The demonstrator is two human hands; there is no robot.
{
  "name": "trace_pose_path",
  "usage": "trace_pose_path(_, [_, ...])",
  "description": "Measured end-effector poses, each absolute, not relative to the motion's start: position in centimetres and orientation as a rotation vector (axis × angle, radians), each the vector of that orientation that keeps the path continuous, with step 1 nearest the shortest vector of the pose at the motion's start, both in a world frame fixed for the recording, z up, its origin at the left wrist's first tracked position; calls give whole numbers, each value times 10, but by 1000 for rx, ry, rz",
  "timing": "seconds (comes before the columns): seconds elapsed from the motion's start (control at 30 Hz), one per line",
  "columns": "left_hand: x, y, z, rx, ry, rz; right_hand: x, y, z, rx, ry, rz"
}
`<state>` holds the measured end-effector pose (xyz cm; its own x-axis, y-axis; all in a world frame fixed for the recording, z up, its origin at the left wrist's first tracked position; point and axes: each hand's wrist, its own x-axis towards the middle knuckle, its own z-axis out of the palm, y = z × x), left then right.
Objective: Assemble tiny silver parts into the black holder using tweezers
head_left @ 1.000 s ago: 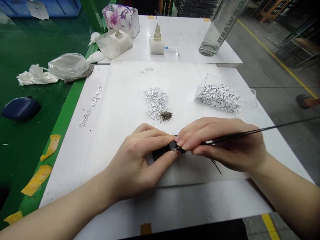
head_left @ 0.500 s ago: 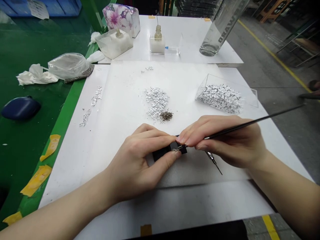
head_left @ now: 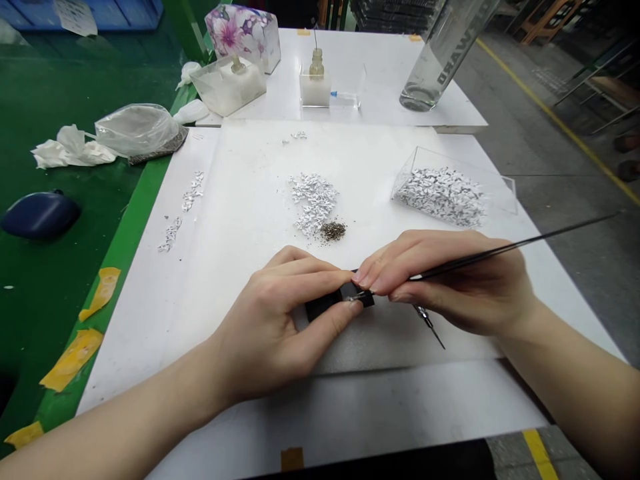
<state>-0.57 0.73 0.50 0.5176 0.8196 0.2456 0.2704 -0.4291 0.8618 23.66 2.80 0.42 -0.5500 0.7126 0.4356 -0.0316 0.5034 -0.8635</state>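
Note:
My left hand (head_left: 273, 327) pinches a small black block (head_left: 339, 300) between thumb and fingertips. My right hand (head_left: 450, 283) holds long, thin black tweezers (head_left: 500, 251), and their tips meet the top of the block beside my left fingertips. A small silver-and-black pointed tool tip (head_left: 427, 321) sticks out below my right hand, its other end hidden by the hand. The block rests over a grey mat (head_left: 400, 350). What the tweezer tips hold is too small to tell.
A white board (head_left: 240, 167) carries a heap of silver foil pieces (head_left: 314, 203), dark granules (head_left: 333, 231), and a clear box of silver pieces (head_left: 440, 197). Small bottles in clear holders (head_left: 315, 87) and a tall glass bottle (head_left: 445, 50) stand behind.
The tweezers' far end has swung upward and their grip has shifted along the block. The silver tip below my right hand shows more. My left hand has barely moved.

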Motion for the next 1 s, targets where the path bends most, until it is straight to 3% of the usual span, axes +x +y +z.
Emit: trace_pose_path(1.0, [-7,7,3,1977,880,875,239,30,2,-530,-1888,1166])
